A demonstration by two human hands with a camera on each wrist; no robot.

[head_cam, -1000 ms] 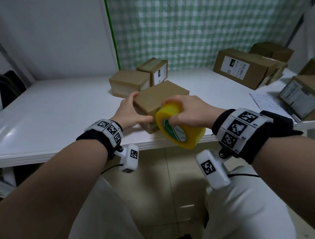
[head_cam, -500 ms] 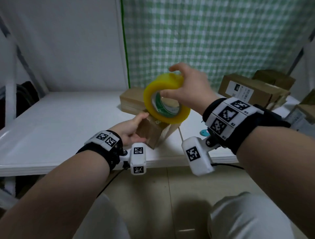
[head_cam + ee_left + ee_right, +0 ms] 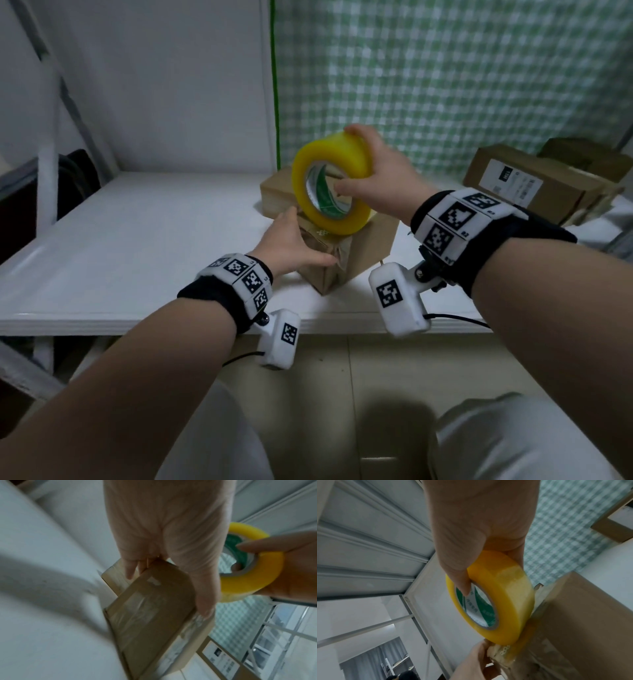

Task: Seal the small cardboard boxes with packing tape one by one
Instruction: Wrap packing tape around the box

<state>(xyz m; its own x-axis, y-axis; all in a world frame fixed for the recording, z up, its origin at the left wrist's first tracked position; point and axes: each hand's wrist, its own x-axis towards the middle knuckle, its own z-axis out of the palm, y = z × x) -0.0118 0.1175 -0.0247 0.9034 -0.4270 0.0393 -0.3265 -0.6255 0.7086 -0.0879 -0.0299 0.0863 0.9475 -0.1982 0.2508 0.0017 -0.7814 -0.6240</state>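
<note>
A small cardboard box [image 3: 356,250] stands tipped on the white table [image 3: 137,246] near its front edge, with clear tape over its near faces. My left hand [image 3: 291,246] grips the box's left end, thumb along the near face and fingers behind it. That grip also shows in the left wrist view, where my left hand [image 3: 164,545] wraps the box [image 3: 150,615]. My right hand [image 3: 373,178] holds a yellow tape roll [image 3: 342,157], thumb in the core and fingers over the top. The roll [image 3: 508,595] rests on the box's top edge [image 3: 583,622].
Another small box [image 3: 274,188] lies just behind the held one. Larger labelled boxes [image 3: 527,185] are stacked at the back right. A green checked curtain [image 3: 445,85] hangs behind the table. A white post [image 3: 48,164] stands at the left.
My right hand has carried the tape roll from the box's near face up and over onto its top. The left hand has kept its hold while the box tipped up.
</note>
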